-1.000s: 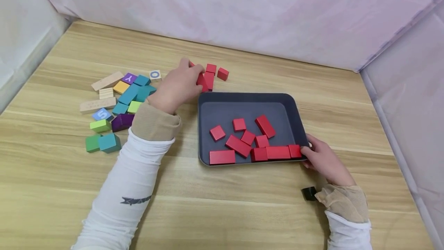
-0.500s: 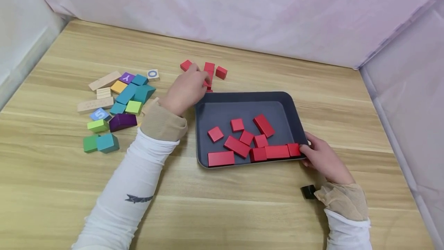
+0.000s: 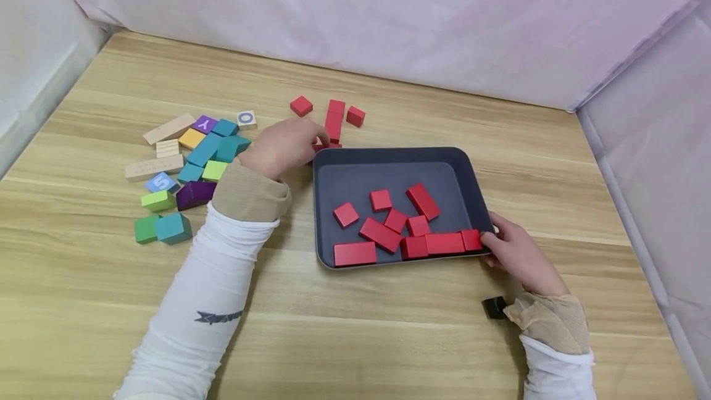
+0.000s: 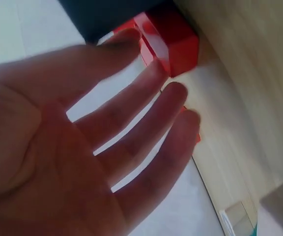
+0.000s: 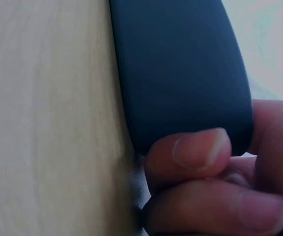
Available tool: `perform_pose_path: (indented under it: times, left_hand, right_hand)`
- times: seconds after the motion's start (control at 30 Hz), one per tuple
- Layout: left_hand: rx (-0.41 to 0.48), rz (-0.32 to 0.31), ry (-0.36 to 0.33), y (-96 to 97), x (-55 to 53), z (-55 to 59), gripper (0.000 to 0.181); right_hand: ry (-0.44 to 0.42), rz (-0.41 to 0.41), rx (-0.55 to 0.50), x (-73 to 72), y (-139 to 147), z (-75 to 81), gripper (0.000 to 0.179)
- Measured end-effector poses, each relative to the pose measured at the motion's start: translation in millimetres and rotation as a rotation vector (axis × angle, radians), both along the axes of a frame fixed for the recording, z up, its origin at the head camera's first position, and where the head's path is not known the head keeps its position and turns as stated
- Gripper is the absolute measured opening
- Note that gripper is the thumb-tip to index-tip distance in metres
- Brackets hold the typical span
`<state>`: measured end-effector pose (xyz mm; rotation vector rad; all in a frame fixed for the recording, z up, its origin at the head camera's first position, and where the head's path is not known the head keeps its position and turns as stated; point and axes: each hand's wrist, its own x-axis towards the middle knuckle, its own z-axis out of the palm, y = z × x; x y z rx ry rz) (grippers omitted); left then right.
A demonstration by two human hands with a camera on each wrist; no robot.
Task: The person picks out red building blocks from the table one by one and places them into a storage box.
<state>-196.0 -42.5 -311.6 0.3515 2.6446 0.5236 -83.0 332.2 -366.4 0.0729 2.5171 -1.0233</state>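
Observation:
My left hand (image 3: pixel 286 145) is just beyond the far left corner of the dark grey tray (image 3: pixel 469 187). In the left wrist view its fingers (image 4: pixel 146 115) are extended and slightly bent, with the thumb and index fingertips at a red block (image 4: pixel 181 46). That red block (image 3: pixel 332 145) lies against the tray's far wall, partly hidden by the rim. My right hand (image 3: pixel 519 255) grips the tray's near right corner, thumb on the rim. The right wrist view shows curled fingers (image 5: pixel 190 152) at the tray's outer wall (image 5: pixel 181 73). Several red blocks (image 3: pixel 380 234) lie inside.
Behind the tray are more red blocks: a long one (image 3: pixel 334 125), a small one (image 3: pixel 355 116) and another (image 3: pixel 302 105). Several mixed-colour blocks (image 3: pixel 204 149) cluster at the left. A black object (image 3: pixel 494 308) lies by the right wrist. White cloth walls (image 3: pixel 389 23) border the table.
My left hand has drawn back to the left from over the red blocks. A red block under its fingers has shifted towards the tray's far wall. The right hand keeps its grip.

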Motion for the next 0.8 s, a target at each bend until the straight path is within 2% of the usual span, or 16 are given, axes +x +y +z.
perform_pose_path:
  times: [0.2,0.43,0.6,0.7,0.8]
  left_hand:
    - [-0.027,-0.017,-0.045,-5.1,-3.7,-3.4,0.042]
    - [-0.091,0.001,-0.006,-1.6,-4.8,-11.4,0.03]
    - [-0.061,0.062,-0.01,-6.5,-4.0,-9.9,0.025]
    - [-0.047,0.111,0.037,-11.3,-2.2,-4.5,0.024]
    - [-0.049,0.13,0.121,-13.3,-0.5,2.6,0.022]
  right_hand:
    - [-0.005,0.0,-0.006,-0.3,0.5,-0.5,0.033]
    - [0.004,0.011,-0.004,-0.2,2.0,-2.0,0.029]
    - [0.001,0.0,-0.008,0.4,1.5,-1.9,0.028]
    - [0.0,-0.003,-0.009,0.4,0.9,-1.7,0.028]
    - [0.003,-0.002,-0.003,-0.2,0.6,-1.5,0.027]
